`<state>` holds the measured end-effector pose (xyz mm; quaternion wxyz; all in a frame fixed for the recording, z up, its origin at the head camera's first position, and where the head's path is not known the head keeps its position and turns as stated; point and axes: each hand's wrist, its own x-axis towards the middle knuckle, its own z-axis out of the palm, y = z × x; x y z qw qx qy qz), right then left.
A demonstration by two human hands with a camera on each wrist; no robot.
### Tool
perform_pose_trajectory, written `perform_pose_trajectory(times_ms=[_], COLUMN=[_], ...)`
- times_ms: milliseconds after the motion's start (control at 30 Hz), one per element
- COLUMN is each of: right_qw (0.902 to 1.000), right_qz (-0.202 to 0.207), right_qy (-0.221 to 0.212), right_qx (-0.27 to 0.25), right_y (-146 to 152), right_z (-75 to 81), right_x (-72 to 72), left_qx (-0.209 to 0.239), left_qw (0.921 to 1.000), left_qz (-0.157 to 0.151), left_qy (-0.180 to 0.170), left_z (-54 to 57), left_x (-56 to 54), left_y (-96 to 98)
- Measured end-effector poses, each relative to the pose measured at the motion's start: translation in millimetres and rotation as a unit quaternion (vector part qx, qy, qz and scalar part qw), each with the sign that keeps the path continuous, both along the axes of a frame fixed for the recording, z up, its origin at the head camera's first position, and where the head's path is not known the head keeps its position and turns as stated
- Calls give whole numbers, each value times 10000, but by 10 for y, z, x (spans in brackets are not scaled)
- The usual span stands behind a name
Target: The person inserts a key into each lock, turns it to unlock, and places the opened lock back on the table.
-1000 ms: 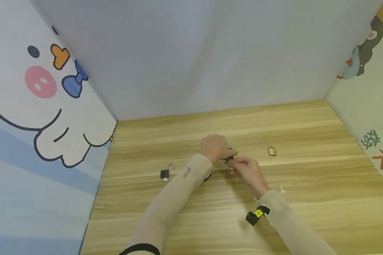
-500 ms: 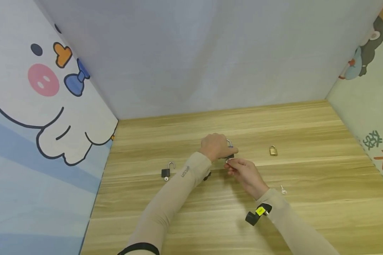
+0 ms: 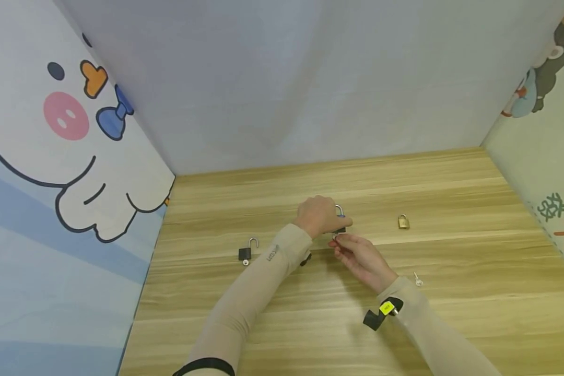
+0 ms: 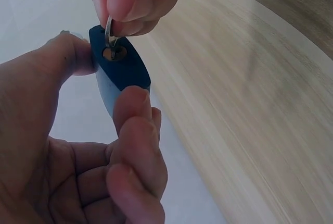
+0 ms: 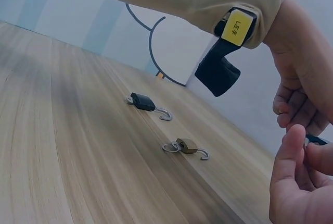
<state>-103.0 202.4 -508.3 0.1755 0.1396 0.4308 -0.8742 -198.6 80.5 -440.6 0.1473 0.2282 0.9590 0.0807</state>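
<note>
My left hand [image 3: 317,216] grips a padlock with a blue body [image 4: 122,62], its dark keyhole end facing the left wrist camera. The thumb presses one side and the fingers the other. A small silver key [image 4: 109,31] stands in the keyhole, pinched between the thumb and finger of my right hand [image 3: 363,262]. Past the left hand shows the padlock's silver shackle [image 3: 340,210]; whether it is locked, I cannot tell. In the right wrist view, the right hand's fingers hide most of the key.
Left on the wooden table [image 3: 282,334] lies a black padlock [image 3: 244,254], shackle open, key inserted. An open brass padlock with a ring [image 5: 186,146] lies nearby. Farther right are a closed brass padlock [image 3: 403,223] and a loose key [image 3: 419,281]. Printed walls surround the table.
My right hand has turned slightly at the key, its fingers shifting a little left. The left hand keeps its grip on the padlock. The head view has drifted slightly.
</note>
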Motion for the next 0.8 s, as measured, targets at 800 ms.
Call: perform_pose_trajectory(times_ms=[800], right_qw=[9647], right_qz=[377], right_qy=[1169], right_qx=[2331], right_y=[37], right_z=[-65], right_x=[2], left_qx=[-63], left_qw=[10000], left_qz=[25], left_qy=[-21], left_z=[-46], left_x=[-18], left_y=[-37])
